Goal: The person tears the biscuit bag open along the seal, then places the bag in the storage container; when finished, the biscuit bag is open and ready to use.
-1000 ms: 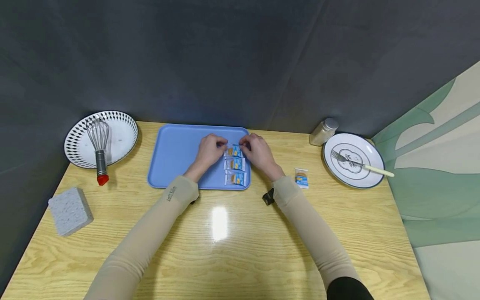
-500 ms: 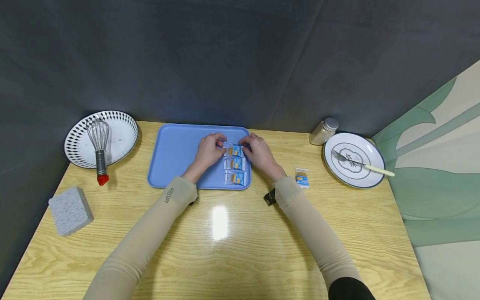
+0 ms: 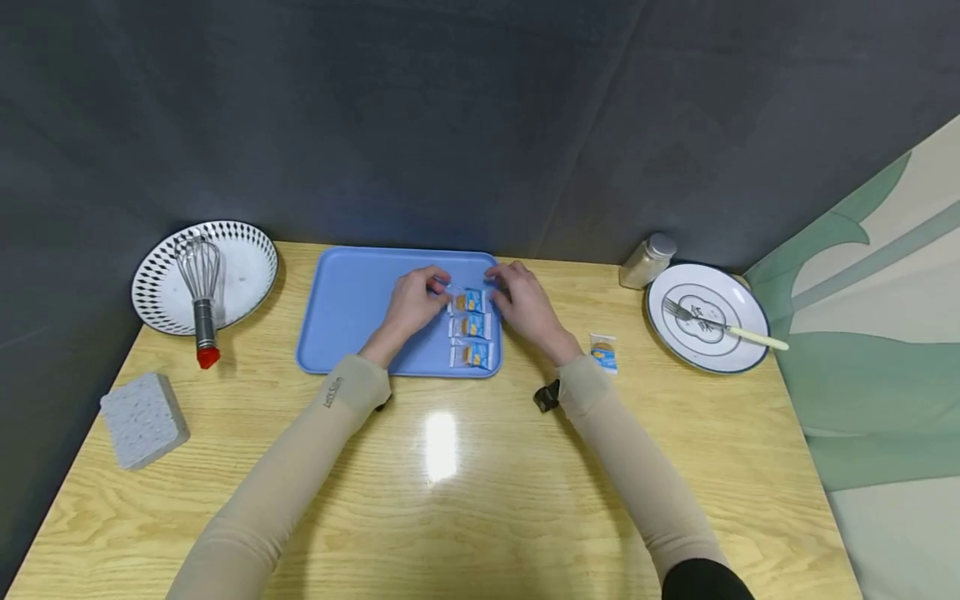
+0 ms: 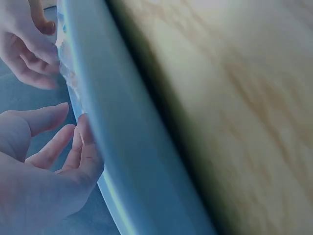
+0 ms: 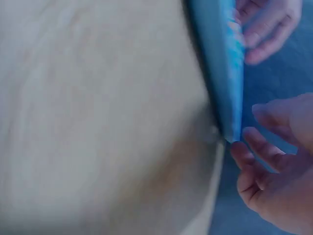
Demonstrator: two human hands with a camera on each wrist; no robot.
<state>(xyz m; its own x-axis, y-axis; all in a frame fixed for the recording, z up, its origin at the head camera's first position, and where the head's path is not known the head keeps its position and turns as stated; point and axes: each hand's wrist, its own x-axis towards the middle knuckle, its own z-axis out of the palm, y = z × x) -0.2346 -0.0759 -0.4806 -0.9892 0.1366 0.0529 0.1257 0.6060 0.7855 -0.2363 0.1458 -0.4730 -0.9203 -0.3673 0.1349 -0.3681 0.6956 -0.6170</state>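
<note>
A person sits at a pale wooden table (image 3: pixel 450 500) and reaches both arms forward over a blue tray (image 3: pixel 352 308) at the far middle of the table. Three small blue and white snack packets lie in a column on the right part of the tray. The left hand (image 3: pixel 412 302) and the right hand (image 3: pixel 521 302) are on either side of the far packet (image 3: pixel 469 300), the one farthest from the person. The left fingertips are at the packet's left end and the right fingertips at its right end. From the head view the fingers are bent towards the packet, but whether they pinch it or only touch it cannot be told. The wrist views are blurred; they show loosely curved, slightly spread fingers next to the tray rim. Just nearer on the tray lie the middle packet (image 3: pixel 470 326) and the near packet (image 3: pixel 472 356).

A fourth packet (image 3: pixel 603 353) lies on the table, right of the tray and near the right wrist. At the far left is a black and white patterned plate (image 3: pixel 247 275) with a whisk (image 3: pixel 198 300) resting across it. A grey sponge (image 3: pixel 144 408) sits at the near left. At the far right, a small jar (image 3: pixel 647 262) stands beside a white plate (image 3: pixel 675 333) holding a fork (image 3: pixel 720 327).
</note>
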